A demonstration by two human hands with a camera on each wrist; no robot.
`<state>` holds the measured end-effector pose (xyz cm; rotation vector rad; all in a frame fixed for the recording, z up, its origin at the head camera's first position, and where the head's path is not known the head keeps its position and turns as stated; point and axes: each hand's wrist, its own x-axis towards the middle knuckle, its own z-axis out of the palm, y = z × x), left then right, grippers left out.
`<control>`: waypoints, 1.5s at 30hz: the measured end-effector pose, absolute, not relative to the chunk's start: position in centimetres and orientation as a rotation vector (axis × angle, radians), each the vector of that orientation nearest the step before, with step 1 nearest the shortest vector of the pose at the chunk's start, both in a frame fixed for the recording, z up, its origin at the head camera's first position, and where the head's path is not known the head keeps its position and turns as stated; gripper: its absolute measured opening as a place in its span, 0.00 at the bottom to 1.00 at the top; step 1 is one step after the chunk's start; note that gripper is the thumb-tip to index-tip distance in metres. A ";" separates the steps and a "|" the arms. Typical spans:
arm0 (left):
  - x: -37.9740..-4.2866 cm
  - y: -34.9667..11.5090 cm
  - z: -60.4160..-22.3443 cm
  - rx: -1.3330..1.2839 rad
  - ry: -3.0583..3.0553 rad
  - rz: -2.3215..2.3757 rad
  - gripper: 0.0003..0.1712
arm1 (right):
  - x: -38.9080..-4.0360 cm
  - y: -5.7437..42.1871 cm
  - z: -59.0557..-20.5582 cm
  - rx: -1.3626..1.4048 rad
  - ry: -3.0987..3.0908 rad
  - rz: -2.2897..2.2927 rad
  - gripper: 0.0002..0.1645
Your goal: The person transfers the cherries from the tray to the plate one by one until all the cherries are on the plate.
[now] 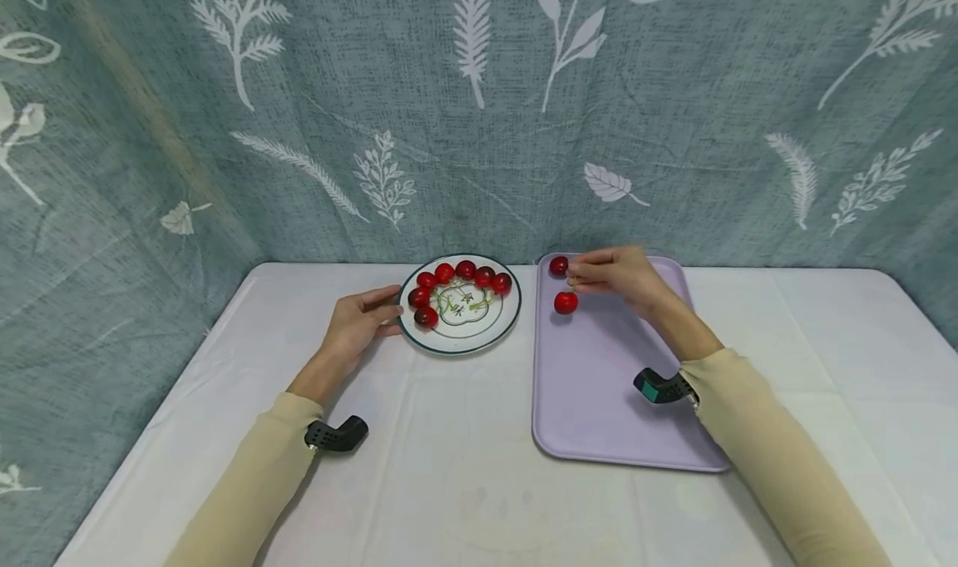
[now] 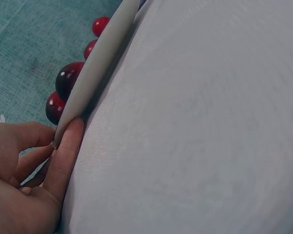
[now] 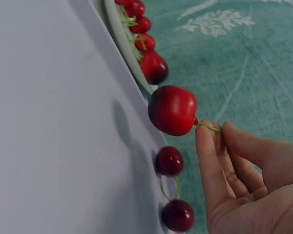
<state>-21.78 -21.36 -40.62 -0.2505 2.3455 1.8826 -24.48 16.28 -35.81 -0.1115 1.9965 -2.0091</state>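
My left hand (image 1: 358,324) pinches the left rim of a white plate (image 1: 470,345) with a dark edge, thumb on one face and fingers on the other. Several red cherries (image 1: 465,269) with green stems lie along the plate's left and far side. Over the far left part of a lilac tray (image 1: 599,401), my right hand (image 1: 615,278) pinches the thin stem of a red cherry (image 3: 173,110), which hangs above the tray. On the tray near that hand lie two darker cherries (image 3: 169,161), joined by their stems; in the head view the hand hides one of them.
A white cloth (image 1: 479,500) covers the table under both plate and tray. Directly behind the table's far edge hangs a green curtain (image 1: 479,176) with white leaf patterns. The plate stands just left of the tray, with a narrow gap between.
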 end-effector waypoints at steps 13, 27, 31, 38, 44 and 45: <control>-21.8 -21.4 -40.4 -0.252 2.354 1.856 0.27 | -24.4 12.2 -36.4 -0.120 1.956 -1.930 0.21; -21.7 -21.5 -40.3 -0.246 2.331 1.882 0.27 | -24.4 7.2 -37.0 -0.149 1.954 -1.878 0.17; -21.6 -21.5 -40.3 -0.256 2.318 1.897 0.27 | -24.4 6.0 -37.2 -0.147 1.951 -1.861 0.16; -21.5 -21.8 -40.2 -0.233 2.306 1.898 0.28 | -24.4 3.4 -38.0 -0.153 1.965 -1.873 0.15; -21.5 -21.6 -40.2 -0.245 2.317 1.878 0.28 | -23.9 2.0 -38.7 -0.152 2.074 -1.923 0.14; -21.4 -21.6 -40.2 -0.245 2.319 1.875 0.28 | -23.9 1.8 -38.7 -0.151 2.083 -1.929 0.14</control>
